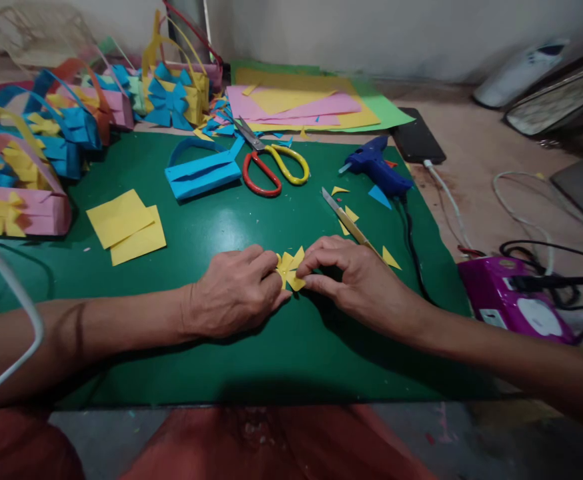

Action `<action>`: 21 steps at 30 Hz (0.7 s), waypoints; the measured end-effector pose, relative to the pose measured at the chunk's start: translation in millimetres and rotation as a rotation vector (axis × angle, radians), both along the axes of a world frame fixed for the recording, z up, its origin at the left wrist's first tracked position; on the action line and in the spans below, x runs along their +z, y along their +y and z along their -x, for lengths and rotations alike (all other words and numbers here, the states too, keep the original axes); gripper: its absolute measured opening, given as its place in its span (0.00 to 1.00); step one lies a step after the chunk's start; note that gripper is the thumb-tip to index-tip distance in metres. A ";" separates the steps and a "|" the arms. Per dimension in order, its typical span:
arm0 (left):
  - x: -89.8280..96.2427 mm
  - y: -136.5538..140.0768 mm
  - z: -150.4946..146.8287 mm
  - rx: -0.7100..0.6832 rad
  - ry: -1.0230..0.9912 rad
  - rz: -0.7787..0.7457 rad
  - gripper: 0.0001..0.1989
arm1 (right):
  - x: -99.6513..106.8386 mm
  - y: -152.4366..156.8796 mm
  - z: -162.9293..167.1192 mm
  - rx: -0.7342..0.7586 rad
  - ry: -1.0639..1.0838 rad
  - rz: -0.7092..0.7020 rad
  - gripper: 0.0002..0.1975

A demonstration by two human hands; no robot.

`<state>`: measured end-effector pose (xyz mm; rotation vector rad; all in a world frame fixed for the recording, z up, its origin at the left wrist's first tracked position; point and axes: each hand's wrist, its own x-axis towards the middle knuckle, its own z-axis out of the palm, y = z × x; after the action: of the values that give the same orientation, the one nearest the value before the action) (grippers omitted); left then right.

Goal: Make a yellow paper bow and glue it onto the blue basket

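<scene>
Between my two hands, low over the green mat [181, 360], is a yellow paper flower [290, 270] with pointed petals. My left hand [239, 287] is closed on its left side, the fingers curled and partly hiding it. From the right, my right hand [356, 280] pinches a petal between thumb and forefinger. A craft knife [349, 223] lies just beyond my right hand, among small yellow paper scraps [390, 258]. Two yellow paper squares [121, 220] overlap on the mat to the left.
Scissors [261, 190], a blue paper bag [204, 173] and a blue glue gun [379, 167] lie farther back. Finished paper bags [26, 213] crowd the left. Coloured sheets [301, 100] are stacked behind. A phone [418, 137] and purple power box [511, 300] with cables sit right.
</scene>
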<state>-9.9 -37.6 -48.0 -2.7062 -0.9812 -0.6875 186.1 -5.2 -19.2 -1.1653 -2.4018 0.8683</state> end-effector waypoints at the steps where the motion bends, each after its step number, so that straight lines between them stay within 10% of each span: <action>1: 0.5 0.0 -0.1 0.001 0.006 0.004 0.14 | -1.1 0.0 -0.1 0.003 -0.005 -0.014 0.04; 21: -2.1 0.4 -0.3 -0.013 -0.027 -0.005 0.15 | -5.1 -3.5 0.4 -0.016 -0.029 0.029 0.06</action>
<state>-9.6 -37.2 -50.1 -2.7080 -0.9676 -0.7297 185.6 -8.7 -24.3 -1.2138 -2.4070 0.8897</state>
